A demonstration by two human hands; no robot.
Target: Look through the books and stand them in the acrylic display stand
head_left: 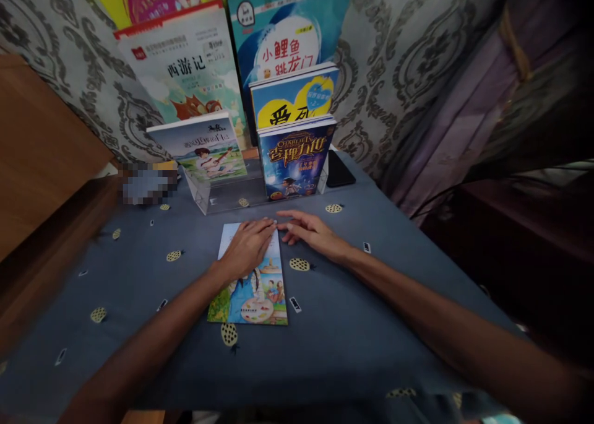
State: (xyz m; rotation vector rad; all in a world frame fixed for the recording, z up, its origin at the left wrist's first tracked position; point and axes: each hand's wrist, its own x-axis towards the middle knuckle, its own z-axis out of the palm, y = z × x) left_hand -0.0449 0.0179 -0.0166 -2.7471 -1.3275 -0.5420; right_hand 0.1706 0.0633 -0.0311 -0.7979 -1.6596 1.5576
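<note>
At the left side there is a brown wooden panel [41,158], and beside it, on the table, lies a small item [147,184] which is blurred, so I cannot tell what it is. The table has a grey-blue cloth [153,288] with yellow pineapple prints. Far from the person, on the left part of a clear stand [227,202], leans a guitar-picture book [208,155]. Behind it are a red-edged book [185,71] and, farther, a yellow book [153,0].

Near the middle, a thin picture book [255,297] lies flat on the cloth, its near edge toward the person. The left hand [248,244] rests palm down on the far part of this book; its fingers lie side by side, pointing to the far right corner, and are not clamped on anything.

Beyond, on the right part of the stand, there is a dark blue book [297,164], behind it a blue-and-yellow book [297,102], and farther a teal book [283,28].

The right hand [310,231] is just beside the book's far right corner, close to the left fingertips. Its thumb and forefinger are apart; whether its fingertips touch the book, I cannot tell. Farther right lies a flat black object [341,169], and then hangs a purplish curtain [431,133].
</note>
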